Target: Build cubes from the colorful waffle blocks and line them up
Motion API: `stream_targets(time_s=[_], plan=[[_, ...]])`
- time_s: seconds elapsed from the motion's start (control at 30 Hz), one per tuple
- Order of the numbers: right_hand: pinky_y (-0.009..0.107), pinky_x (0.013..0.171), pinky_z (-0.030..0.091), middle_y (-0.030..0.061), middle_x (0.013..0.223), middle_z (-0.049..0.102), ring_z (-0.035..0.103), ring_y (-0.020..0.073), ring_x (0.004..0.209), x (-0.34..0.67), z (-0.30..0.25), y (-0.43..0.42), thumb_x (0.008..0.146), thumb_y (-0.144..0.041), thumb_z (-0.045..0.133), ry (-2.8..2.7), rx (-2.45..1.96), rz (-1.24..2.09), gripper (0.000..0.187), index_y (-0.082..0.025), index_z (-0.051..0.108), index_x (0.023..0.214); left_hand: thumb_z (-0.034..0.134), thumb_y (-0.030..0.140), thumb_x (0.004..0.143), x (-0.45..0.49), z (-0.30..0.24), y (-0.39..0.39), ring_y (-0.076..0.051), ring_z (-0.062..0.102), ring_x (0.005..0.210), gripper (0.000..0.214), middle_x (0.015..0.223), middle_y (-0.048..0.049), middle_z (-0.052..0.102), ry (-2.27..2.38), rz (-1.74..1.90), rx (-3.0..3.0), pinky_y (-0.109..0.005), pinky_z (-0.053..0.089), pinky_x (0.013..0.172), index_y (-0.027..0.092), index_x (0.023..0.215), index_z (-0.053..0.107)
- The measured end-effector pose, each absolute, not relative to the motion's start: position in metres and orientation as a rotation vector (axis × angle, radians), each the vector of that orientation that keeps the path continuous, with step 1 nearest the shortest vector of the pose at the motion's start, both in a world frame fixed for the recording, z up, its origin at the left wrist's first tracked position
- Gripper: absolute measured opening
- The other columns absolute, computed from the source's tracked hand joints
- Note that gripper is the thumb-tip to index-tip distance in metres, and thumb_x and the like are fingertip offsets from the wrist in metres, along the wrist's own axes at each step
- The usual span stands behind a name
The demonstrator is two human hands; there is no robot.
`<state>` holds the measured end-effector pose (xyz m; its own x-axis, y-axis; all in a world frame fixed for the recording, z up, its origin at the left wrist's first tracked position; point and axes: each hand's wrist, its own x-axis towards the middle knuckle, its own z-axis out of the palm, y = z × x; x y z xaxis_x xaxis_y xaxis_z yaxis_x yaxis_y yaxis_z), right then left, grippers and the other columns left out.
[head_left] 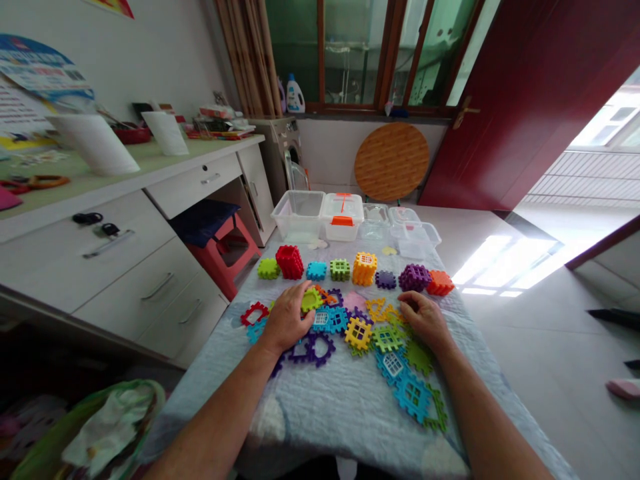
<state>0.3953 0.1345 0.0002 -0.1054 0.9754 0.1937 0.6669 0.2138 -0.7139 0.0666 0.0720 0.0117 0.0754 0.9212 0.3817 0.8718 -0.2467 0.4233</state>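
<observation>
**A:** Room check: white drawer cabinet (125, 273) along the left, washing machine (283, 157) at the back under the window, dark red door (500, 100) standing open on the right. Quilt-covered worktop (340, 433) in the middle.

**B:** Far end of the worktop?

**A:** Clear plastic storage boxes (299, 215), one with an orange-clipped lid. Just in front, a row of waffle-grid building blocks.

**B:** Row contents?

**A:** Assembled shapes, left to right. Red cube (290, 262) near the left, yellow-orange cube (365, 268) mid-row, purple cube (415, 277) and orange block (440, 283) at the right end. Smaller green and blue ones sit between them.

**B:** Hands?

**A:** Left hand (286, 319) palm down, fingers bunched narrow, on a lime-green piece (311, 300). Can't tell if it's gripping. Right hand (425, 319) curled narrow, resting among the loose pieces. Nothing visible in it, but the fingers hide some, so can't tell.

**B:** Loose pieces?

**A:** Flat grid pieces (373, 347) spread between and below both hands, several overlapping. Yellow square (359, 333) between the hands, purple ring piece (313, 350) under the left wrist's side, blue square (413, 398) nearest the right forearm.
</observation>
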Motion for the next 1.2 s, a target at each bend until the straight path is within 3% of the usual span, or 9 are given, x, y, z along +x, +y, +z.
stream_targets(time_s=[0.97,1.2], plan=[[0.029,0.061,0.043,0.0013,0.067,0.063,0.057,0.0170,0.061,0.396,-0.001,0.136,0.076,-0.036,0.050,-1.865,-1.527,0.587,0.028,-0.018,0.067,0.087,0.067,0.025,0.075,0.070,0.019,0.069,-0.028,0.058,0.106,0.055,0.115,-0.0115,0.063,1.911,1.028,2.303,-0.045,0.047,0.097,0.017,0.126,0.048],[0.029,0.059,0.043,0.0006,0.065,0.062,0.055,0.0168,0.059,0.399,-0.004,0.137,0.075,-0.039,0.051,-1.844,-1.540,0.623,0.032,-0.018,0.068,0.091,0.067,0.025,0.077,0.074,0.051,0.052,-0.027,0.057,0.110,0.049,0.116,-0.0107,0.064,1.839,1.153,2.394,-0.045,0.045,0.100,0.019,0.122,0.051]])
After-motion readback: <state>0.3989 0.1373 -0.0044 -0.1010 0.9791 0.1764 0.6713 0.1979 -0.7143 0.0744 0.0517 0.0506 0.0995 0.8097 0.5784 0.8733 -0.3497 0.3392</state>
